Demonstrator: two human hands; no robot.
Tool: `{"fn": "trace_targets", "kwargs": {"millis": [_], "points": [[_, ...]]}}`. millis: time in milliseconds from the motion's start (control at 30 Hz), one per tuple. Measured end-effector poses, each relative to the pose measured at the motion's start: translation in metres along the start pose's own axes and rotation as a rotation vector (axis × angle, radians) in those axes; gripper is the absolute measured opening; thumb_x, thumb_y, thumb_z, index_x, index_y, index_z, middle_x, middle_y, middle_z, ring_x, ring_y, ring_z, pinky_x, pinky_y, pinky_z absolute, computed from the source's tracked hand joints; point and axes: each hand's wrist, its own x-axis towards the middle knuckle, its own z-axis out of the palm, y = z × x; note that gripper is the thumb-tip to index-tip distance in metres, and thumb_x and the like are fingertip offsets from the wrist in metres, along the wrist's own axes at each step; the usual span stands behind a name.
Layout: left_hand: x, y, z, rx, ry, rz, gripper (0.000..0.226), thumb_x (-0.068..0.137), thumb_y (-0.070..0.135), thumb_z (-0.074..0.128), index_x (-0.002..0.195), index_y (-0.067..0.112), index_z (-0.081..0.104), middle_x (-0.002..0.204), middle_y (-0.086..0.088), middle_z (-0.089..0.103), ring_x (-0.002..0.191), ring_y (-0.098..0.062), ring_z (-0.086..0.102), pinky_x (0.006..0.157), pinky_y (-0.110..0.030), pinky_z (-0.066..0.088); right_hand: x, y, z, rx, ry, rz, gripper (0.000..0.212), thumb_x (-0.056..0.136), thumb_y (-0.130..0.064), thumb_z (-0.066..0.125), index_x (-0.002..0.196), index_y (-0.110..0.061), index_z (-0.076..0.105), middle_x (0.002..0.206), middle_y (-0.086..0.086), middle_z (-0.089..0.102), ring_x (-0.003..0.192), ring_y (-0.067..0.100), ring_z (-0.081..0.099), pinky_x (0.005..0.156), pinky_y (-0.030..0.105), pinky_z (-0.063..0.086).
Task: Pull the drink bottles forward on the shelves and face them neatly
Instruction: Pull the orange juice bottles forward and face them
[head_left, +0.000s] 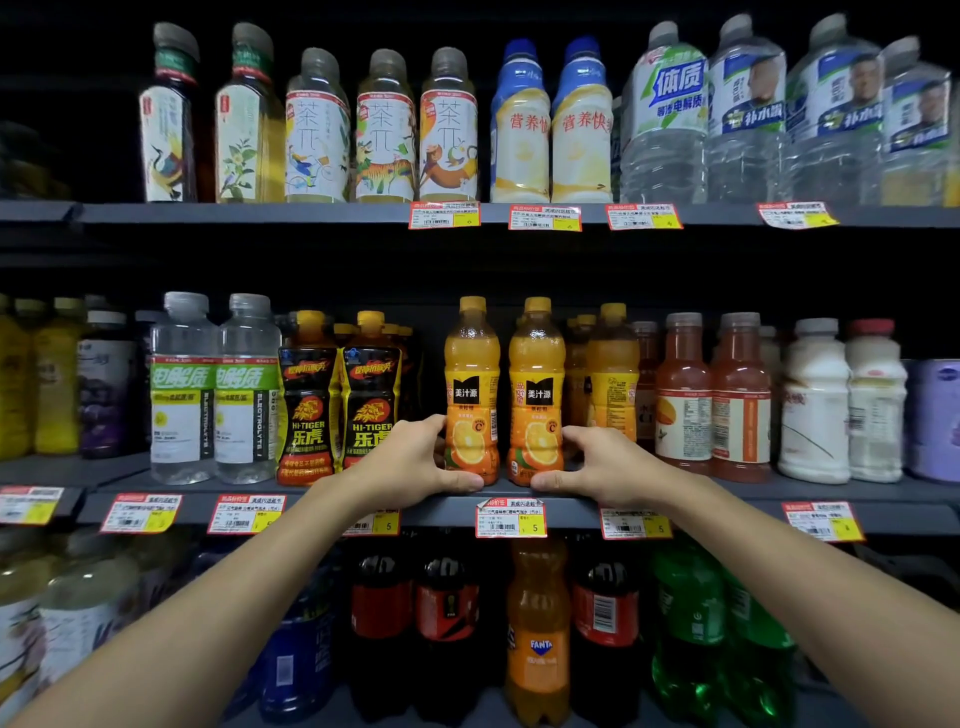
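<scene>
orange juice bottles (471, 395): orange, yellow caps, black label patch, orange-slice print | energy drink bottles (309, 400): black-and-yellow, tiger motif | middle shelf (447, 514): dark grey | price tags (511, 517): red-white-yellow | Fanta bottle (537, 634): orange, blue logo

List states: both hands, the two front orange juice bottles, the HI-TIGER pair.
left hand, grips the left orange juice bottle near its base
right hand, grips the right orange juice bottle near its base
left orange juice bottle, upright, capped, label facing forward
right orange juice bottle, upright, capped, label facing forward
HI-TIGER bottles, upright, capped, untouched, labels facing forward
</scene>
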Motion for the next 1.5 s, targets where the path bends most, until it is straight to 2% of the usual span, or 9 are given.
{"fn": "trace_targets", "kwargs": {"millis": [300, 433, 533, 633, 767, 867, 1000, 1167, 1500], "points": [[-0.001, 0.005, 0.002, 0.054, -0.001, -0.057, 0.085, 0.07, 0.056, 0.082, 0.14, 0.024, 0.045, 0.134, 0.004, 0.061, 0.122, -0.013, 0.057, 0.085, -0.016, 0.043, 0.0, 0.002, 0.002, -0.022, 0.003, 0.016, 0.094, 0.067, -0.075, 0.071, 0.143, -0.023, 0.052, 0.136, -0.006, 0.061, 0.123, 0.014, 0.056, 0.104, 0.034, 0.048], [-0.009, 0.011, 0.006, 0.101, 0.069, -0.094, 0.103, 0.07, 0.053, 0.084, 0.15, 0.017, 0.031, 0.139, -0.004, 0.058, 0.124, -0.018, 0.058, 0.091, -0.021, 0.047, -0.008, 0.002, 0.004, -0.014, 0.084, 0.008, 0.085, 0.067, -0.073, 0.074, 0.134, -0.024, 0.057, 0.123, -0.011, 0.065, 0.115, 0.009, 0.06, 0.09, 0.021, 0.049], [-0.026, 0.023, 0.015, 0.078, 0.362, -0.081, 0.103, 0.073, 0.048, 0.084, 0.151, 0.014, 0.027, 0.128, -0.003, 0.061, 0.109, -0.012, 0.062, 0.086, -0.024, 0.052, -0.024, 0.012, 0.003, -0.004, 0.356, -0.045, 0.068, 0.073, -0.07, 0.071, 0.125, -0.028, 0.061, 0.106, -0.017, 0.061, 0.099, 0.0, 0.059, 0.078, 0.016, 0.046], [-0.04, 0.051, 0.032, 0.03, 0.694, 0.206, 0.052, 0.083, 0.032, 0.078, 0.126, 0.022, 0.05, 0.1, 0.015, 0.053, 0.088, 0.003, 0.055, 0.069, -0.008, 0.045, -0.042, 0.035, -0.007, -0.141, 0.713, -0.027, 0.031, 0.087, -0.06, 0.063, 0.104, -0.035, 0.06, 0.094, -0.019, 0.06, 0.088, 0.001, 0.059, 0.068, 0.018, 0.045], [-0.029, 0.104, 0.077, 0.046, 0.545, 0.414, 0.03, 0.088, 0.024, 0.074, 0.115, 0.02, 0.06, 0.096, 0.016, 0.052, 0.079, -0.001, 0.054, 0.073, -0.006, 0.043, -0.055, 0.067, -0.028, -0.291, 0.887, 0.276, 0.042, 0.086, -0.064, 0.058, 0.108, -0.028, 0.055, 0.104, -0.007, 0.059, 0.088, 0.018, 0.061, 0.071, 0.035, 0.05], [0.0, 0.134, 0.114, 0.029, 0.455, 0.28, 0.039, 0.094, 0.032, 0.066, 0.129, 0.017, 0.058, 0.117, 0.007, 0.057, 0.097, 0.0, 0.052, 0.087, -0.012, 0.041, -0.057, 0.083, -0.035, -0.397, 0.877, 0.387, 0.063, 0.083, -0.077, 0.053, 0.107, -0.019, 0.057, 0.101, 0.001, 0.064, 0.088, 0.025, 0.065, 0.071, 0.038, 0.052], [0.032, 0.153, 0.14, 0.019, 0.45, -0.019, 0.045, 0.091, 0.042, 0.067, 0.125, 0.015, 0.053, 0.117, -0.004, 0.058, 0.109, -0.023, 0.059, 0.09, -0.034, 0.05, -0.051, 0.08, -0.033, -0.609, 0.847, 0.439, 0.071, 0.079, -0.087, 0.044, 0.085, -0.019, 0.062, 0.079, 0.003, 0.069, 0.075, 0.027, 0.068, 0.059, 0.033, 0.036], [0.059, 0.159, 0.149, 0.15, 0.47, -0.233, 0.06, 0.085, 0.051, 0.072, 0.12, 0.007, 0.051, 0.117, -0.011, 0.061, 0.109, -0.029, 0.063, 0.08, -0.034, 0.05, -0.047, 0.081, -0.034, -0.579, 0.821, 0.461, 0.069, 0.077, -0.085, 0.052, 0.086, -0.018, 0.064, 0.08, 0.005, 0.07, 0.078, 0.028, 0.068, 0.059, 0.033, 0.037], [0.059, 0.156, 0.151, 0.045, 0.448, -0.233, 0.047, 0.088, 0.049, 0.07, 0.108, 0.008, 0.058, 0.104, -0.008, 0.066, 0.097, -0.027, 0.066, 0.081, -0.04, 0.057, -0.043, 0.089, -0.032, -0.499, 0.866, 0.432, 0.056, 0.078, -0.076, 0.062, 0.084, -0.02, 0.065, 0.077, 0.002, 0.069, 0.075, 0.026, 0.067, 0.059, 0.032, 0.039]]}}
